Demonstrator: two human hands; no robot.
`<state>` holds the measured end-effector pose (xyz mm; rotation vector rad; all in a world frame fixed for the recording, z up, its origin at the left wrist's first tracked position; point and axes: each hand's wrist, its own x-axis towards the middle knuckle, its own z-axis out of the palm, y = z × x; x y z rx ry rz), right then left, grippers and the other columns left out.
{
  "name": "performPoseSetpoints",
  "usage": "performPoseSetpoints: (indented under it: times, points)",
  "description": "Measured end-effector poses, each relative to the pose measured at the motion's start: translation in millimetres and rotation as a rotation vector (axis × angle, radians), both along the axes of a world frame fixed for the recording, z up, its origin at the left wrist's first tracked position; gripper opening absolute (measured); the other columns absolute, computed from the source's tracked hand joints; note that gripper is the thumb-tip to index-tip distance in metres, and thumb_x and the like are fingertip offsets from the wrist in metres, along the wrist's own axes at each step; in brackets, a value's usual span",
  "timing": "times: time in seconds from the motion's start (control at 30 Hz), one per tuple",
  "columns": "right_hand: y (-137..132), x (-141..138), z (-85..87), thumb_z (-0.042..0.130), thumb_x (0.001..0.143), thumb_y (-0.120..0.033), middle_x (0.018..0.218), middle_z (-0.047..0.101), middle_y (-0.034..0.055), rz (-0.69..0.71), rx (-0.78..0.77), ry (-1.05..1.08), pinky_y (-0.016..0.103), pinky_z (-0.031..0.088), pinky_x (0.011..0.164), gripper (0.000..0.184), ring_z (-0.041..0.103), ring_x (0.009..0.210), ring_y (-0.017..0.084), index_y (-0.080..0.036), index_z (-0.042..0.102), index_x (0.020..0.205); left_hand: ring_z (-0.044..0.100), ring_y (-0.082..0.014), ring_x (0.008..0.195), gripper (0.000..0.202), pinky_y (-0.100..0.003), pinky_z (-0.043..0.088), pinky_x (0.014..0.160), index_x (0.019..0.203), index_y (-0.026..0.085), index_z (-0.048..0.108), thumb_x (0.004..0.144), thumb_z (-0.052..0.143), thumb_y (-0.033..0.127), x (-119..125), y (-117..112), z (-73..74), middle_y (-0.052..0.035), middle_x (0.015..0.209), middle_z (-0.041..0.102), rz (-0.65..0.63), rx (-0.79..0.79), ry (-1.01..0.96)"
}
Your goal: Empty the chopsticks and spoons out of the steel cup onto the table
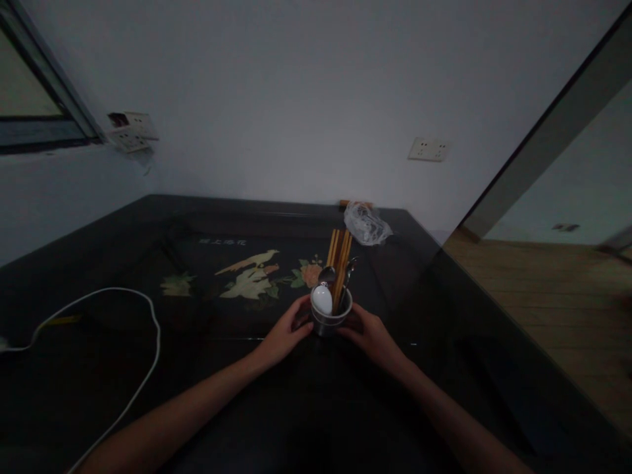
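A metal utensil cup with a pale rim stands upright on the dark table. My left hand wraps round its left side, thumb in front. On the opposite side my right hand grips the cup too, fingers partly hidden behind it. Several wooden chopsticks rise out of the cup, leaning slightly right. At the left of the opening sit a white spoon and, behind it, a metal spoon. Another metal utensil sticks up at the right.
A crumpled clear plastic bag lies near the back edge, beside an orange-brown stick-like object. A white cable curves across the left side. Behind the table is a white wall with sockets. A dark flat object lies at right.
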<state>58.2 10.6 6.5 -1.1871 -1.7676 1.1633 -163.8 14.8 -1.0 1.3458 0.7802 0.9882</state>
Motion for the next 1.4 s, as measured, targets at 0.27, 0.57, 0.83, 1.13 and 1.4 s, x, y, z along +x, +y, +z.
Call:
performPoseSetpoints:
  times: [0.27, 0.57, 0.83, 1.13, 1.4]
  points:
    - [-8.9, -5.2, 0.5, 0.061, 0.081, -0.023, 0.12, 0.064, 0.009, 0.002, -0.014, 0.033, 0.042, 0.051, 0.094, 0.051, 0.064, 0.105, 0.022, -0.021, 0.048, 0.13, 0.041, -0.0256, 0.13, 0.051, -0.047, 0.035, 0.108, 0.133, 0.018, 0.039, 0.086, 0.054, 0.028, -11.1, -6.4, -7.7, -0.0125, 0.14, 0.043, 0.076, 0.161, 0.218]
    - [-11.6, -3.5, -8.4, 0.057, 0.081, -0.021, 0.132, 0.056, 0.0084, -0.019, 0.105, -0.065, 0.046, 0.04, 0.104, 0.054, 0.054, 0.12, 0.024, -0.022, 0.047, 0.134, 0.045, -0.0253, 0.126, 0.044, -0.046, 0.036, 0.108, 0.13, 0.018, 0.041, 0.088, 0.051, 0.028, -10.5, -5.8, -7.0, -0.0125, 0.135, 0.047, 0.116, 0.224, 0.246]
    - [-12.6, -2.4, -12.0, 0.055, 0.081, -0.02, 0.13, 0.057, 0.0091, -0.048, 0.125, -0.13, 0.049, 0.041, 0.103, 0.052, 0.054, 0.119, 0.026, -0.023, 0.049, 0.133, 0.042, -0.0242, 0.128, 0.044, -0.044, 0.037, 0.108, 0.131, 0.019, 0.039, 0.089, 0.05, 0.027, -10.5, -5.2, -11.3, -0.0117, 0.136, 0.044, 0.105, 0.256, 0.244]
    - [-5.7, 3.0, -1.8, 0.053, 0.084, -0.026, 0.125, 0.061, 0.008, -0.112, 0.095, -0.019, 0.043, 0.048, 0.096, 0.049, 0.058, 0.113, 0.023, -0.023, 0.048, 0.132, 0.043, -0.0254, 0.127, 0.045, -0.045, 0.039, 0.106, 0.132, 0.02, 0.04, 0.088, 0.051, 0.027, -11.5, -6.1, -8.5, -0.0119, 0.138, 0.043, 0.114, 0.249, 0.258]
    - [24.1, 15.8, 51.8, 0.059, 0.081, -0.036, 0.099, 0.068, 0.0076, -0.256, 0.181, -0.056, 0.032, 0.053, 0.075, 0.033, 0.064, 0.091, 0.02, -0.02, 0.063, 0.109, 0.043, -0.0269, 0.127, 0.047, -0.047, 0.038, 0.106, 0.132, 0.02, 0.039, 0.088, 0.052, 0.029, -10.7, -5.5, -8.9, -0.0126, 0.137, 0.044, 0.089, 0.259, 0.257]
